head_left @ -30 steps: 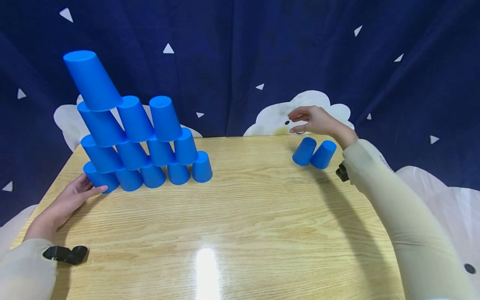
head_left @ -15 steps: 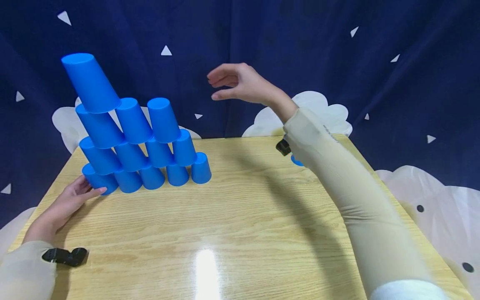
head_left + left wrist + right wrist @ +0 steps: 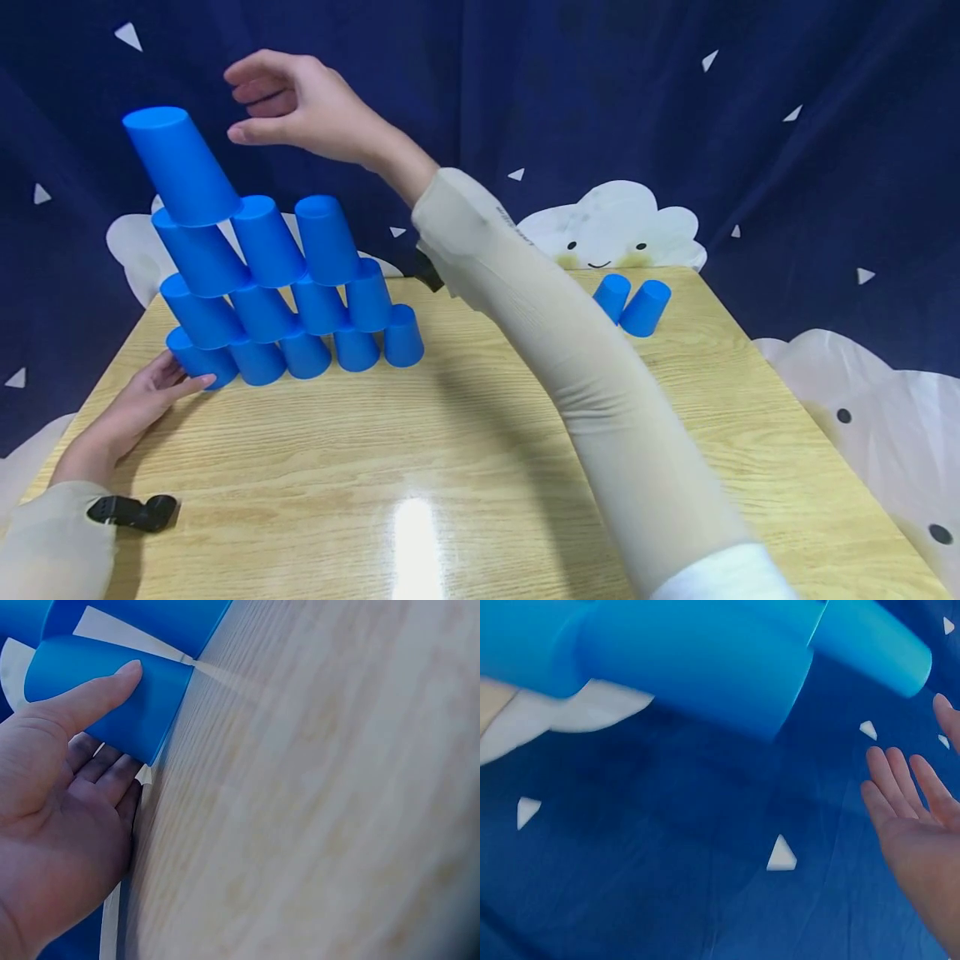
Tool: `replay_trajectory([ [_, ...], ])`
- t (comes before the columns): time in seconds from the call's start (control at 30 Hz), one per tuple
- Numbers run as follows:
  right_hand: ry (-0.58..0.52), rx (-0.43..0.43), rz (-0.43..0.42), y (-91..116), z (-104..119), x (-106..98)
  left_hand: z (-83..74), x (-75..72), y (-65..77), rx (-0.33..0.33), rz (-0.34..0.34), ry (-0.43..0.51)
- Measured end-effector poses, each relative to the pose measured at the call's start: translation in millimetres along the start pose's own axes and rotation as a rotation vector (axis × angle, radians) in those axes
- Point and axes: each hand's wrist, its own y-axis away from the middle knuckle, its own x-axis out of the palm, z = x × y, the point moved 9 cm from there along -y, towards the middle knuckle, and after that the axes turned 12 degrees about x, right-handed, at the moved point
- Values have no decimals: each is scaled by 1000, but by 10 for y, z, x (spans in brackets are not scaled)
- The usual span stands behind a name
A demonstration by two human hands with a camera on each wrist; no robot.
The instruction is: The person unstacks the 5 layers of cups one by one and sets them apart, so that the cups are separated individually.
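Observation:
Upside-down blue cups stand in a stepped stack at the left of the table, rows rising to one top cup (image 3: 182, 167). My left hand (image 3: 146, 400) holds the leftmost bottom cup (image 3: 112, 694). Its thumb lies along the cup's near side, and the other fingers reach round behind, partly hidden. My right hand (image 3: 303, 104) is raised just right of the top cup, fingers loosely bent and apart from the thumb. Nothing is in its grasp. In the right wrist view, that hand (image 3: 922, 817) shows palm and spread fingers, with stacked cups (image 3: 697, 660) above and to the left.
At the back right of the wooden table (image 3: 315, 483), two more blue cups (image 3: 647, 308) stand, one partly behind my right sleeve. A third-row cup (image 3: 327, 240) stands at that row's right end. Behind the table hangs a dark blue curtain (image 3: 600, 92) with white shapes.
My right hand has swept left and up, from above the two cups at the right to beside the stack's top cup. The left hand stays on its cup.

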Motion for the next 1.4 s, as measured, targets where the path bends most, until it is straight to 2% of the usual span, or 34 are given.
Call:
replay_trajectory([
  [0.2,68,49,16,-164,138,267,-14,0,8,3,3,5],
  [0.4,97,75,40,-243,188,455,-8,-3,14,2,1,-3],
  [0.8,133,101,48,-265,159,575,-4,-6,34,6,0,-8],
  [1.07,102,51,36,-199,187,460,-32,10,38,3,-5,-19],
  [1.4,57,-21,-23,36,156,-23,-38,45,-6,-7,1,-22],
])
